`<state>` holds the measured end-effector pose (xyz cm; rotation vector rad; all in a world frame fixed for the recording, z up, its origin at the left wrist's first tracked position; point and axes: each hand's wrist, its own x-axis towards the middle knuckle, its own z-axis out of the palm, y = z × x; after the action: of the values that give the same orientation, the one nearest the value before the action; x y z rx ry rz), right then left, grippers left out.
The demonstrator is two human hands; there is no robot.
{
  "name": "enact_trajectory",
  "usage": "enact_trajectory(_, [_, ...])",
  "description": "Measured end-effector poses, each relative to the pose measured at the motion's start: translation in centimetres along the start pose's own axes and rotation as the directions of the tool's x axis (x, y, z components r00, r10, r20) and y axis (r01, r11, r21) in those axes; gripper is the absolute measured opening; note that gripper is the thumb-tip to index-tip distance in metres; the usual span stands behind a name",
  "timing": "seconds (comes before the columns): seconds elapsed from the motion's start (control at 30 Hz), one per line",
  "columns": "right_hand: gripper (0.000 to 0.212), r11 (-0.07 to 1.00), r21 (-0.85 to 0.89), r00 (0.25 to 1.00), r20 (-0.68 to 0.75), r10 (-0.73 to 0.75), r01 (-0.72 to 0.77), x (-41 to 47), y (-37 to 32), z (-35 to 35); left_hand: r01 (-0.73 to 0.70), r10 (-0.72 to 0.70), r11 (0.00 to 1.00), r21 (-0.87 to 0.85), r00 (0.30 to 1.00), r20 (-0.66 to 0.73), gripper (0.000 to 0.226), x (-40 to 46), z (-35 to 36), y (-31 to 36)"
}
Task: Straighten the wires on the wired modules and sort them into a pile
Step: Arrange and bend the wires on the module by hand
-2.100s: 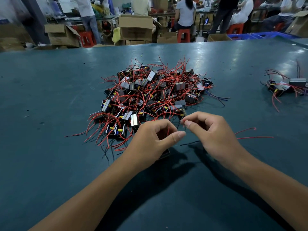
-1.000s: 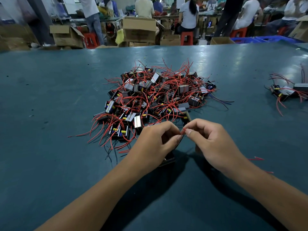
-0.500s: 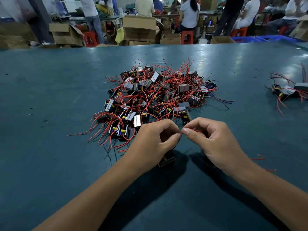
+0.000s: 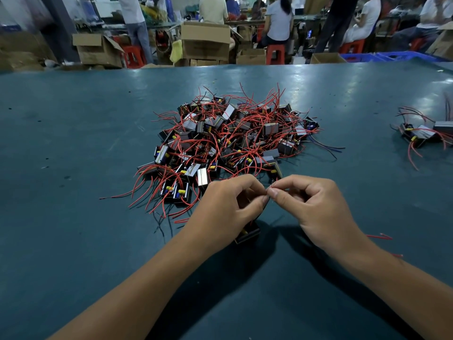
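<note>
Thumb and forefinger of left hand (image 4: 229, 204) and right hand (image 4: 312, 204) pinch one thin wire (image 4: 274, 184), tips touching; module (image 4: 247, 233) under left palm. Tangled heap (image 4: 228, 141) mid-bench just beyond; sorted pile (image 4: 426, 133) at right edge of bench (image 4: 73, 241)

Two hands, the left hand (image 4: 228, 207) and right hand (image 4: 311, 207), one held module (image 4: 247, 234), two heaps: the big pile (image 4: 228, 141) at twelve o'clock, the small pile (image 4: 424, 133) at two o'clock.
</note>
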<state>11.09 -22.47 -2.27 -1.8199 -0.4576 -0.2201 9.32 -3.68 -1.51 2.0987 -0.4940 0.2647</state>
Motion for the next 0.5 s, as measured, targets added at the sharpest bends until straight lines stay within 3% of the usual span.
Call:
enact_trajectory(0.17, [0.007,0.996,-0.056,0.996,0.061,-0.06,0.063,0.2,-0.2,-0.6,-0.127,0.135,0.983,0.132,0.989,-0.055,0.023,0.3,-0.4,0.6])
enact_trajectory(0.5, [0.003,0.912,-0.294,0.952,0.195,-0.237,0.287,0.4,-1.3,-1.4,-0.3,0.303,0.885,0.356,0.952,0.049,0.021,0.8,-2.0,0.6])
